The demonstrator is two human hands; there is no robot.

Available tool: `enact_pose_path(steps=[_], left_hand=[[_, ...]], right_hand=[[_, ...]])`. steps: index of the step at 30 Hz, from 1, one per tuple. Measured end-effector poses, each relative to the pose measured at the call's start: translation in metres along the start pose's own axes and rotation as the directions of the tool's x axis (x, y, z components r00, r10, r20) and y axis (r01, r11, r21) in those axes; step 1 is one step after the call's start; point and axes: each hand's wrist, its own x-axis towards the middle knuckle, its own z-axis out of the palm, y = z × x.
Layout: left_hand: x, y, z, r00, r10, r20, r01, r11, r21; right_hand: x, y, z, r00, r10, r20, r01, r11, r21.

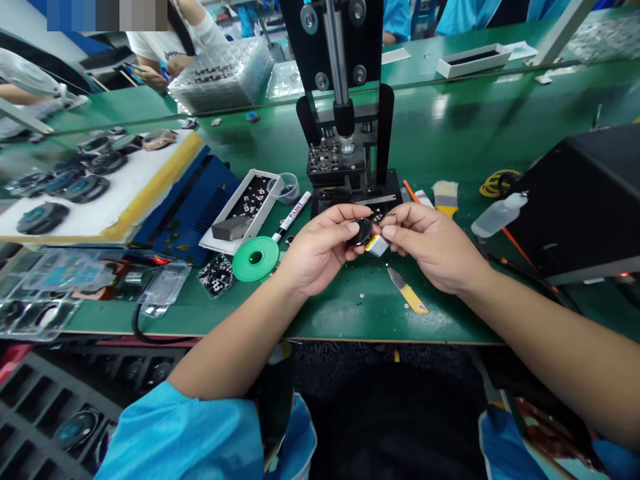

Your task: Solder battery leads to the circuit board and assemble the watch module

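Observation:
My left hand [325,247] is closed round a black round part [362,231], its thumb lying on the part's dark face. Close against it on the right, my right hand [425,243] pinches something small and dark at the part's edge, too small to make out. Both hands are above the green table [325,313], just in front of a black press [345,153]. Below the fingers shows a small white and yellow block [377,245]. A knife with a yellow handle [413,299] lies nearer the table's front edge.
Left: green reel [255,259], paint marker [293,217], white tray of small parts [240,212], and blue machine [200,200] bearing round parts. Right: brush [446,197], clear bottle [500,215], black box [590,200]. People sit across the table. A foam tray [45,407] is at lower left.

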Motion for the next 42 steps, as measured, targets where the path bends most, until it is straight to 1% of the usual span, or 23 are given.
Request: enact_pose_path(steps=[5,11,15,20,24,27,31,36,42], left_hand=[[0.0001,0.0011,0.0006,1.000,0.000,-0.005,-0.001,1.000,-0.013],[-0.0009,0.0018,0.0007,1.000,0.020,0.004,-0.020,1.000,0.009],[-0.0007,0.0002,0.0002,0.999,0.037,0.004,-0.037,0.999,0.024],[0.0004,-0.0016,-0.0016,0.999,0.051,0.004,-0.051,0.998,0.028],[0.0008,-0.0019,-0.0023,0.999,0.054,0.006,-0.054,0.998,0.032],[0.0008,-0.0021,-0.0024,0.998,0.057,0.005,-0.057,0.998,0.040],[0.0009,-0.0027,-0.0021,0.998,0.070,-0.002,-0.070,0.996,0.055],[0.0010,-0.0028,-0.0009,0.997,0.078,-0.012,-0.076,0.993,0.087],[0.0011,-0.0035,-0.0009,0.995,0.094,-0.018,-0.092,0.989,0.120]], right_hand=[[0.0001,0.0012,-0.0003,1.000,0.014,0.019,-0.013,0.999,-0.033],[-0.0004,-0.0006,0.0000,1.000,0.029,0.009,-0.029,0.998,-0.058],[-0.0008,0.0008,-0.0004,1.000,0.000,-0.004,0.000,0.997,-0.077],[-0.0015,0.0040,-0.0015,0.998,-0.060,-0.015,0.056,0.980,-0.193],[-0.0028,0.0026,-0.0018,0.995,-0.093,-0.034,0.077,0.944,-0.320],[-0.0036,0.0017,-0.0016,0.993,-0.107,-0.045,0.083,0.925,-0.371],[-0.0039,0.0018,-0.0010,0.991,-0.117,-0.062,0.085,0.919,-0.385],[-0.0033,0.0015,-0.0008,0.994,-0.086,-0.071,0.053,0.925,-0.375],[-0.0038,-0.0020,-0.0008,0.994,-0.082,-0.073,0.046,0.915,-0.402]])
